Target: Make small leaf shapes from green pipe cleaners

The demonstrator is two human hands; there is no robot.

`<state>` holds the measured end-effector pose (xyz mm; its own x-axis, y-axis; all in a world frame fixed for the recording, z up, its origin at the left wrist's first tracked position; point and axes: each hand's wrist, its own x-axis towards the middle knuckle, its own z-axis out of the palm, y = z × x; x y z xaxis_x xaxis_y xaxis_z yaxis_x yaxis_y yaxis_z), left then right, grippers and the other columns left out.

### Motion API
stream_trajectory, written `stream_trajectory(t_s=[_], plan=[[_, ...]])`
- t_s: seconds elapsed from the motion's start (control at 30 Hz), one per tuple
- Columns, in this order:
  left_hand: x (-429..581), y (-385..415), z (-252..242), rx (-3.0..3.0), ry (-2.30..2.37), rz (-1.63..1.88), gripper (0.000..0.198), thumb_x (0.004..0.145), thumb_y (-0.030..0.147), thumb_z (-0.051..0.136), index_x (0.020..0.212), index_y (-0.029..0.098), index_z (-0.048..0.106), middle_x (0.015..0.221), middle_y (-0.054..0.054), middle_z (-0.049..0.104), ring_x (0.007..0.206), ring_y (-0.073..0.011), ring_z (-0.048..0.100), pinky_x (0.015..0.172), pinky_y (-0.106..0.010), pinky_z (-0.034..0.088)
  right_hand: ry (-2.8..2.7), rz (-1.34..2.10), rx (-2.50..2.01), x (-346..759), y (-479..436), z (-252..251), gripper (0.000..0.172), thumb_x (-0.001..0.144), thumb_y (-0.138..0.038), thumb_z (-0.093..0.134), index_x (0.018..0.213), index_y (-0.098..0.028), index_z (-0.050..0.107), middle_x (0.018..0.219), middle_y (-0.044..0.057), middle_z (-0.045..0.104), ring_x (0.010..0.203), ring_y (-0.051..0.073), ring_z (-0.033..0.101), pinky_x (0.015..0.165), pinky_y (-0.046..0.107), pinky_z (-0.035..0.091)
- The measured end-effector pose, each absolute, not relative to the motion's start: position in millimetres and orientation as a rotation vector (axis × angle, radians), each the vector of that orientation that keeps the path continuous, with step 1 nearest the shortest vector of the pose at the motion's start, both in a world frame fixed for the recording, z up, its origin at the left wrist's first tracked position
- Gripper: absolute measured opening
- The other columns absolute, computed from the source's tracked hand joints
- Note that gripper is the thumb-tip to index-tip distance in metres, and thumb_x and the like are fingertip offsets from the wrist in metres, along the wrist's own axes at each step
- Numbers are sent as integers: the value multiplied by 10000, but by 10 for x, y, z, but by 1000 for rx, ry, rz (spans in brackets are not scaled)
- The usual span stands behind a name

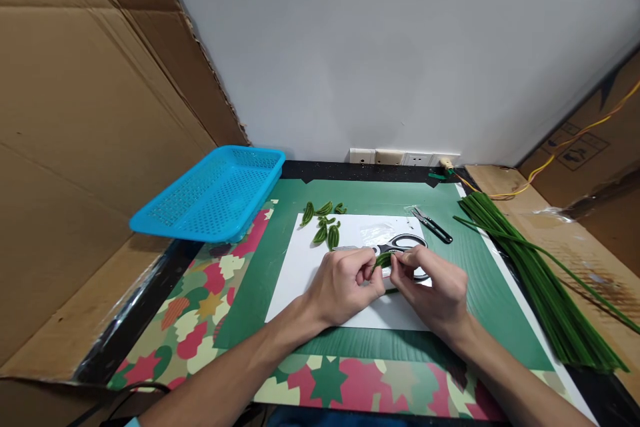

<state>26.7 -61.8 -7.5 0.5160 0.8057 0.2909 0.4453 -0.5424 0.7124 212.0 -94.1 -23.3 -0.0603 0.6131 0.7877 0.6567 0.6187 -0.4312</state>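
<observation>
My left hand [345, 283] and my right hand [433, 290] meet over a white sheet [305, 273], and both pinch a small green fuzzy pipe-cleaner piece [384, 260] between their fingertips. Just behind the hands lie black-handled scissors [406, 244] on the sheet. Several folded green leaf-shaped pieces [324, 221] lie at the sheet's far left corner.
A green cutting mat [465, 260] lies under the sheet, on a patterned cover. A blue perforated basket [215, 193] sits tilted at the far left. Small black snips [433, 225] lie at the back right. A bundle of long green stems [540, 280] runs along the right. Cardboard walls stand on both sides.
</observation>
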Motion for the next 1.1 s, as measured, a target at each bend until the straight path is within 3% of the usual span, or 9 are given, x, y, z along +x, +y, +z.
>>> stream_trajectory(t_s=[0.2, 0.33, 0.47, 0.6, 0.7, 0.83, 0.97, 1.1], plan=[[250, -566, -28, 2153, 1062, 816, 240, 915, 250, 584, 706, 205, 474, 639, 42, 490, 576, -110, 442, 580, -256, 336, -1743, 73, -1073, 2161, -936, -202, 62, 972, -140, 647, 1005, -192, 650, 740, 0, 691, 542, 101, 609, 540, 220, 526], [191, -454, -6, 2084, 1175, 952, 173, 950, 280, 575, 797, 200, 566, 678, 37, 529, 585, -113, 454, 585, -251, 354, -1711, 118, -1071, 2172, -949, -194, 175, 969, -166, 672, 1133, -193, 617, 743, -19, 693, 515, 95, 600, 512, 210, 502], [71, -277, -15, 2059, 1357, 1054, 156, 960, 304, 603, 843, 200, 602, 650, 52, 497, 564, -113, 433, 583, -256, 339, -1705, 170, -1106, 2235, -955, -190, 25, 997, -179, 625, 1009, -201, 625, 717, -22, 673, 494, 93, 549, 496, 220, 458], [-35, -135, -33, 2061, 1501, 1135, 176, 984, 308, 576, 845, 203, 602, 666, 47, 518, 565, -121, 432, 599, -270, 338, -1828, 322, -1042, 2302, -946, -208, 160, 1038, -220, 569, 897, -201, 641, 702, -13, 650, 530, 107, 536, 525, 241, 437], [-80, -82, -42, 2083, 1544, 1134, 150, 1000, 258, 521, 931, 199, 641, 896, -11, 654, 713, -147, 566, 676, -276, 396, -2014, 379, -1001, 2275, -939, -260, 194, 1057, -240, 553, 900, -203, 661, 710, -9, 634, 577, 120, 557, 557, 253, 423], [-127, -33, -79, 2103, 1635, 1053, 159, 1003, 230, 517, 1016, 223, 675, 1044, -20, 689, 787, -158, 603, 716, -287, 421, -2223, 276, -1056, 2212, -932, -337, 162, 1063, -255, 562, 987, -210, 698, 844, 30, 668, 738, 161, 608, 628, 279, 427], [-180, 27, -157, 2082, 1640, 1014, 180, 1007, 204, 504, 1001, 225, 682, 1075, -38, 680, 894, -181, 637, 798, -298, 462, -2325, 216, -1012, 2192, -921, -358, 140, 1061, -203, 550, 1032, -205, 687, 953, 60, 693, 876, 216, 587, 747, 341, 450], [-213, 74, -215, 2095, 1622, 1021, 173, 977, 155, 514, 927, 210, 671, 1002, -35, 667, 846, -172, 629, 805, -296, 475, -2319, 278, -1072, 2102, -911, -335, 89, 1039, -184, 588, 1053, -213, 671, 993, 58, 683, 924, 238, 574, 786, 373, 453]])
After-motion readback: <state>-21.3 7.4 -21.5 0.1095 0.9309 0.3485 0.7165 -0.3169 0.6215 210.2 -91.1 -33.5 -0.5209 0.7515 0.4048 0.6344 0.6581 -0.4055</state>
